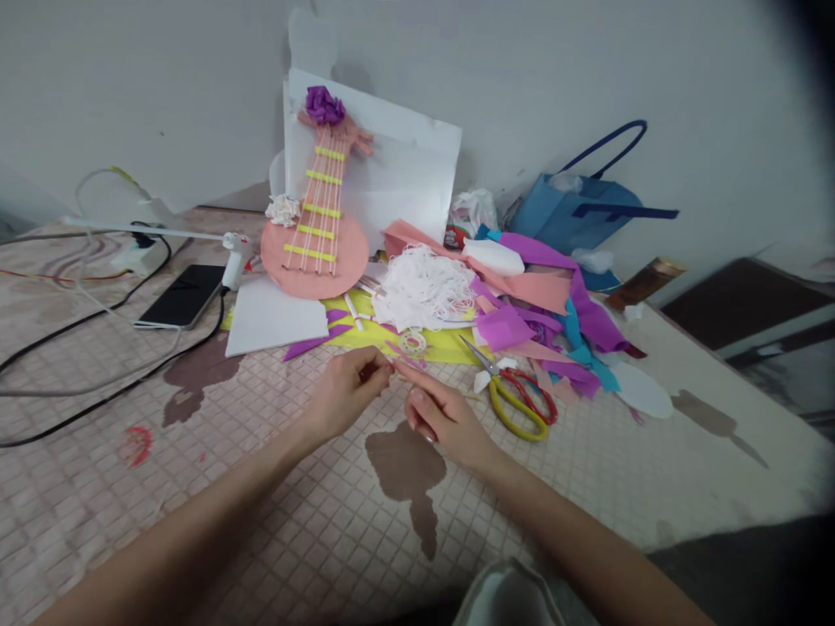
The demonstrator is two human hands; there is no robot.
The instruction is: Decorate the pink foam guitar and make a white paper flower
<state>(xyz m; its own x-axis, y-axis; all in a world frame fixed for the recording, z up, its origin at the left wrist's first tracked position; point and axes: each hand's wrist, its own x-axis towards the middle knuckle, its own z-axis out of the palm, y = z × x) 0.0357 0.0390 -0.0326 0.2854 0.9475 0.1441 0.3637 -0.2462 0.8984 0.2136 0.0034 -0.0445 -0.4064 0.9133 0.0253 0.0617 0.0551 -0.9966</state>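
My left hand [352, 389] is closed in a pinch, above the patterned tablecloth [293, 530]. Whatever sits between its fingertips is too small to make out. My right hand [451, 419] meets it with the index finger stretched to the left fingertips, the thumb and other fingers curled in. Just beyond the hands lies a small roll of tape [412, 342] on yellow paper [450, 346]. Scissors [518, 407] with one yellow and one red handle rest right of my right hand, blades partly spread. Behind stands a pink paper piece [349, 252] with strings, yellow strips and a purple paper flower [324, 105].
A heap of white string [427, 287] and purple, pink and blue paper scraps [591, 296] lie at the back. A hot glue gun [235, 259], phone [183, 296], cables [78, 417] and white foam board [277, 317] are on the left. A blue bag [567, 217] leans against the wall.
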